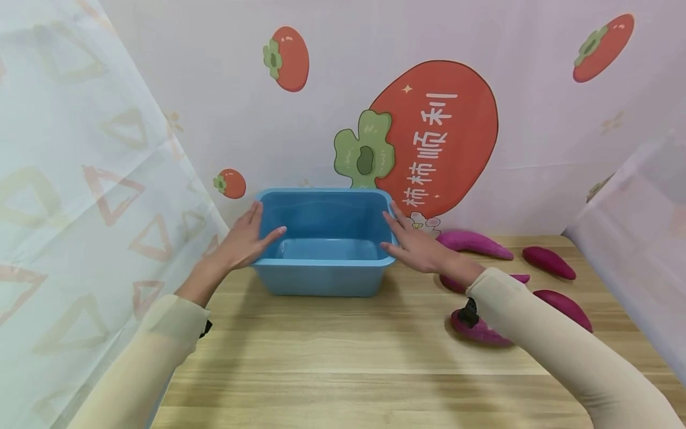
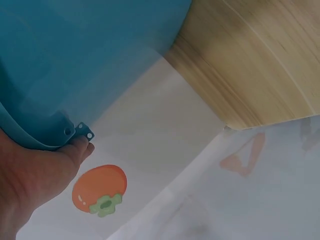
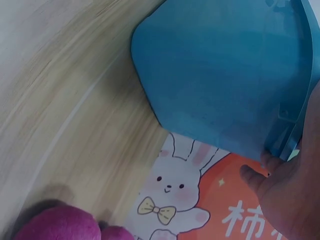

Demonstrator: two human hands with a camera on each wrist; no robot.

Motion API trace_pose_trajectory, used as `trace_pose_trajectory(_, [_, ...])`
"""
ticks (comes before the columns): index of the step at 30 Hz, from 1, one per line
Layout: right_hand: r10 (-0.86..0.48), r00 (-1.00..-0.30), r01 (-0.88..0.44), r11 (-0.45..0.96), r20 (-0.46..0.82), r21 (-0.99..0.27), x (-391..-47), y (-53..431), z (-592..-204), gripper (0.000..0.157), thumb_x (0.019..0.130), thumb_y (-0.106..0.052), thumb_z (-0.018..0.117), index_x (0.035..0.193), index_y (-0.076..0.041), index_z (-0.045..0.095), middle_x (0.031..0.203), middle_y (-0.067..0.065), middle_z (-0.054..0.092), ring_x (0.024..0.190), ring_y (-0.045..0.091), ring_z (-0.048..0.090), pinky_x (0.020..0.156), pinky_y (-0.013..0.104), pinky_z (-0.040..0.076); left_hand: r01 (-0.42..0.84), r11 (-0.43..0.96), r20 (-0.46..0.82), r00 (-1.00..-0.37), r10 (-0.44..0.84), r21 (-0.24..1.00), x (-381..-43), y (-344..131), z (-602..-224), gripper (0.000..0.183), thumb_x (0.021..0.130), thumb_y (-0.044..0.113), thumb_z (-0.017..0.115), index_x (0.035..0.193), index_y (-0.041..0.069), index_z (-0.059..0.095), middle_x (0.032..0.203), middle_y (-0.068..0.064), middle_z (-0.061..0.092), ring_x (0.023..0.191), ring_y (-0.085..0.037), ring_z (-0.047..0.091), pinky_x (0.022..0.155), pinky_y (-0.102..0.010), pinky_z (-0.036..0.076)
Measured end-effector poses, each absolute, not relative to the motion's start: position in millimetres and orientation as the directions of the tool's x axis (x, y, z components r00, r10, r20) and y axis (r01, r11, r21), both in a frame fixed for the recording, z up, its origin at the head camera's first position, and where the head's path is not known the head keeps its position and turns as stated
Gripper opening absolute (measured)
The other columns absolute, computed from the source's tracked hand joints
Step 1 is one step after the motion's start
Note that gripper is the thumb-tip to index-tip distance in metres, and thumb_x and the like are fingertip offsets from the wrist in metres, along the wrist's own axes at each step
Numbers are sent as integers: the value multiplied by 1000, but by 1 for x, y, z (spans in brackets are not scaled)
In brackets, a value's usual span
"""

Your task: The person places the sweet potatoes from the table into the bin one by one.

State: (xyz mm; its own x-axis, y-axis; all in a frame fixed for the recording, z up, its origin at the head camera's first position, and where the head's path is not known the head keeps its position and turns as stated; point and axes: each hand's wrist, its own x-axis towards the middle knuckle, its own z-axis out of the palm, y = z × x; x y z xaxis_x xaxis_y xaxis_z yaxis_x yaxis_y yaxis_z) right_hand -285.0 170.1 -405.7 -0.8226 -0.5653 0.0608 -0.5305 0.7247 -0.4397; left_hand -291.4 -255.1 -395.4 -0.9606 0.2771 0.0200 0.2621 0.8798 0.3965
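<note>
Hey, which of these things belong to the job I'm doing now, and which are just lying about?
Job in hand:
blue rectangular plastic bin, held at both ends
left hand
right hand

Apparently just lying about:
smooth, purple, elongated vegetable-like pieces, not held, on the pale wood-grain tabletop

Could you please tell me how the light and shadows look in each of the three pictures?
Head view: bright, with soft shadows on the wooden table; left wrist view: dimmer, the blue bin deeper in tone; right wrist view: also dim, a dark shadow beside the larger purple vegetable at lower left.
</note>
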Motion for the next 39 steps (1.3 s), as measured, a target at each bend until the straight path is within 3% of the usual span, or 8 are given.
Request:
trace_pose_trajectory(6, [-560,-828,-518,734,40,-440,-284,181,-404,86,108,-45,52,170,-4,9,178,14,-11,156,47,32,112,68,43,252,877,15,-963,270,409,-290,-241,-394,104,106,67,41,166,-6,-2,176,-26,-1,162,-48,7,128,-64,13])
trace_pose_trajectory(18, [-558,-830,-504,742,8,-443,-283,202,-400,87,107,-42,56,171,-7,9,178,14,-10,157,50,26,109,70,44,217,879,2,-971,239,426,-285,-219,-395,105,105,69,39,167,-4,-4,176,-24,-3,162,-48,6,128,-65,15])
trace_pose_trajectory(25, [-562,-827,-498,742,-11,-449,-283,217,-400,87,108,-47,54,172,-11,7,178,9,-13,151,51,38,106,67,49,231,873,12,-968,250,430,-286,-206,-395,105,105,68,41,167,-5,-2,176,-24,-2,162,-47,7,128,-64,14])
trace_pose_trajectory(39, [-574,-819,-521,727,21,-448,-282,241,-400,85,108,-40,57,171,-8,10,178,15,-9,149,54,39,104,65,51,246,872,1,-963,271,423,-283,-186,-395,107,104,71,41,167,-3,-4,177,-22,-6,162,-46,6,129,-62,13])
